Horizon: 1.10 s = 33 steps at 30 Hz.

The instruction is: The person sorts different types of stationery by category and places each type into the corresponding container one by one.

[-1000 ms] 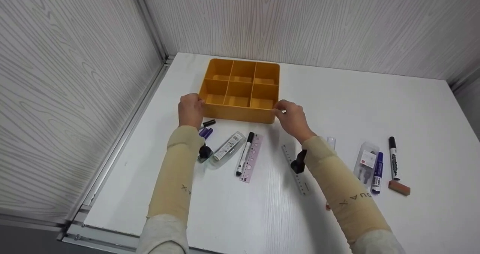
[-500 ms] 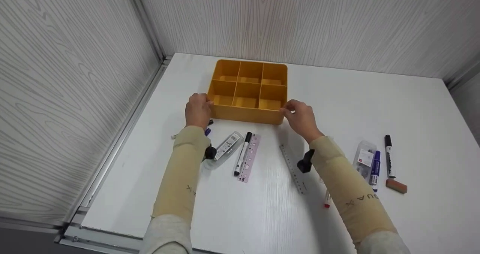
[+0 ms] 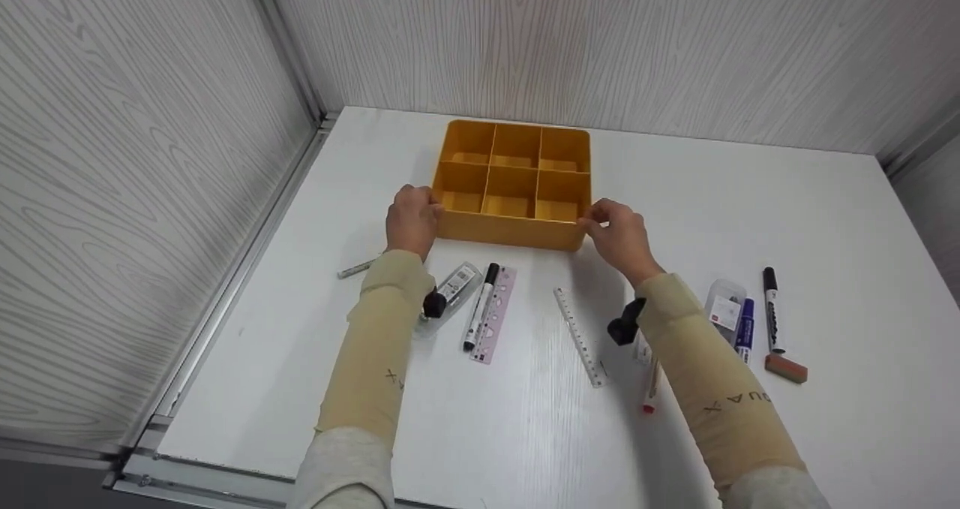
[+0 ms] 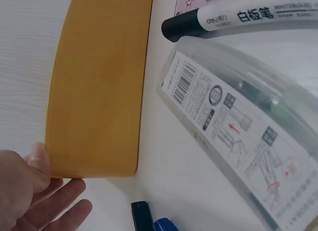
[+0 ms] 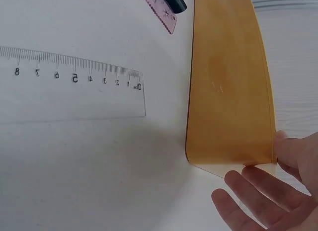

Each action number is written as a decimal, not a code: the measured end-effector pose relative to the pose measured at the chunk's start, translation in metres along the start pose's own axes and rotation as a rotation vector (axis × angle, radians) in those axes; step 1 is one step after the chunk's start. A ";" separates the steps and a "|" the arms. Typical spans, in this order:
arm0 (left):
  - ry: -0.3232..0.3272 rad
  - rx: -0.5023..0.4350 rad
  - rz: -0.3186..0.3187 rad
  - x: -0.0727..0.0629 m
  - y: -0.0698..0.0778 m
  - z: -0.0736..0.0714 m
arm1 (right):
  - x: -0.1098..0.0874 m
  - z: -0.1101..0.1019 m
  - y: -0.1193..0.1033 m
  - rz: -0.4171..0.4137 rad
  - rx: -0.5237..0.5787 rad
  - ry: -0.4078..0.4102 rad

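Note:
A yellow-orange organizer box (image 3: 510, 231) with several compartments, all empty, stands on the white table toward the back. My left hand (image 3: 412, 220) grips its near left corner. In the left wrist view the left thumb (image 4: 39, 161) lies on the front wall near the rim, with fingers round the side. The near right corner is pinched by my right hand (image 3: 619, 235). Its thumb (image 5: 285, 146) sits at the rim in the right wrist view, the other fingers spread below the corner. The box's front wall (image 5: 228, 82) faces both wrist cameras.
Before the box lie a clear plastic case (image 3: 459, 287), a black-capped whiteboard marker (image 3: 480, 310), a pink ruler (image 3: 496, 317) and a clear ruler (image 3: 577, 336). To the right are another case (image 3: 724, 306), a blue marker (image 3: 745, 329), a black marker (image 3: 772, 310) and a reddish eraser (image 3: 786, 368).
Both hands have moved the box to the right across the table, keeping hold of its near corners. The left arm now covers the pens at the left, and a red-tipped pen shows by the right sleeve.

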<state>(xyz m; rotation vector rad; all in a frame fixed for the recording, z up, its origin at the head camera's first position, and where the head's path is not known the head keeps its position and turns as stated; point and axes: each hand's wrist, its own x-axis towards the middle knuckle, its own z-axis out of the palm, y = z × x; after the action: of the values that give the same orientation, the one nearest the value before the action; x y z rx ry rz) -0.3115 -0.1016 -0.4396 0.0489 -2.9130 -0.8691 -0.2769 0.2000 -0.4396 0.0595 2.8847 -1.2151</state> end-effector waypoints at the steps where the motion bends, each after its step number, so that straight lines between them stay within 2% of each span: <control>1: -0.003 -0.008 0.000 0.000 0.002 0.001 | 0.000 -0.002 0.002 0.005 0.001 0.001; 8: -0.023 -0.045 0.022 -0.001 0.013 0.008 | -0.002 -0.014 0.013 0.030 -0.009 0.009; 15: -0.026 -0.017 0.083 -0.003 0.025 0.015 | -0.008 -0.027 0.025 -0.007 -0.036 0.031; 23: -0.039 -0.033 0.122 -0.006 0.037 0.022 | -0.012 -0.040 0.038 0.015 -0.020 0.026; 33: -0.079 -0.044 0.110 -0.011 0.053 0.031 | -0.018 -0.054 0.051 0.009 -0.033 0.050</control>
<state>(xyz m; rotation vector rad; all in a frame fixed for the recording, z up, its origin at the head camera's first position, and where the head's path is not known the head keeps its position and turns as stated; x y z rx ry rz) -0.3044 -0.0396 -0.4370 -0.1515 -2.9337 -0.9373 -0.2565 0.2734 -0.4377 0.1038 2.9429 -1.1809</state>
